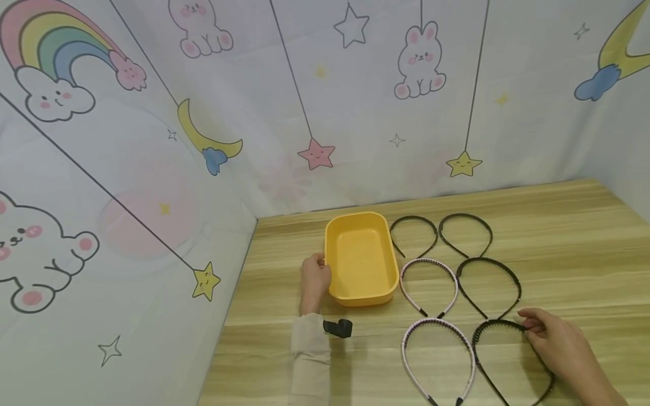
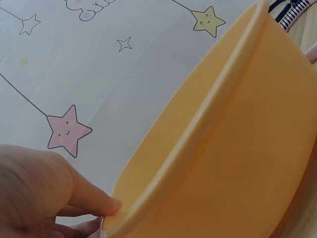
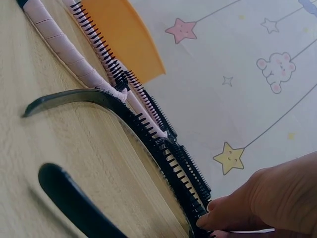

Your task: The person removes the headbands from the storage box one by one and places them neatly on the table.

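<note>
My left hand [image 1: 316,276] pinches the left rim of a yellow rectangular plastic basin [image 1: 361,256], thumb at the rim in the left wrist view. The basin stands upright on the table, and its inside looks bare. At the front right, my right hand [image 1: 561,344] pinches the upper right side of a black toothed headband [image 1: 500,321]. In the right wrist view, thumb and finger meet on that band, whose free ends point away from the hand. Left of it lies a pale pink headband [image 1: 439,321] with black tips.
Behind these lie another pink headband [image 1: 429,260] and a black headband [image 1: 490,260]. Two thinner black headbands [image 1: 413,217] [image 1: 464,215] lie farthest back, right of the basin. A cartoon-printed cloth [image 1: 365,124] hangs behind and left of the wooden table [image 1: 274,254].
</note>
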Available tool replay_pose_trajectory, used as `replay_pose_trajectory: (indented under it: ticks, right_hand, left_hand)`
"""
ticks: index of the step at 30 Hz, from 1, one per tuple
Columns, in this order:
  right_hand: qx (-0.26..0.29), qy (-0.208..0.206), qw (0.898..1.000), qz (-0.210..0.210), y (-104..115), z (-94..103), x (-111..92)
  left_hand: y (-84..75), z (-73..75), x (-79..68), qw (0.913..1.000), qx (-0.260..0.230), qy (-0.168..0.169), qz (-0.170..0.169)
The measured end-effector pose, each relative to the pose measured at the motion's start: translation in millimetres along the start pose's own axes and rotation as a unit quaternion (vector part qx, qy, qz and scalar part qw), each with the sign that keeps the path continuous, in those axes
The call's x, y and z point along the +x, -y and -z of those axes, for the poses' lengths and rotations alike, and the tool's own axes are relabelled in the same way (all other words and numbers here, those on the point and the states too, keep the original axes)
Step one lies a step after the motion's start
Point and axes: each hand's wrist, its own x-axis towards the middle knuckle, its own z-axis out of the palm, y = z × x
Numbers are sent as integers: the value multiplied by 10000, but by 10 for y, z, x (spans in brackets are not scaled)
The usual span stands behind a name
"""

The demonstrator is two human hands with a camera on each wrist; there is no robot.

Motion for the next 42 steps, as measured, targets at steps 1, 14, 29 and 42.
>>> replay_pose_trajectory:
  ticks: [1,14,29,42]
  right_hand:
    - [-6,-14,10000,8,-2,-1,-2]
    - [-26,-141,9998,106,-16,-5,6]
    - [-47,-119,9998,141,-34,2,13]
    - [-27,581,9980,247,479,272,316]
  left_hand:
    - [-5,1,-4,10000,3,6,7]
    - [-37,4,-19,9999,-142,78,35]
    - [-63,2,-37,9999,24,124,117]
    - [-216,-22,-137,9895,1355,-149,-473]
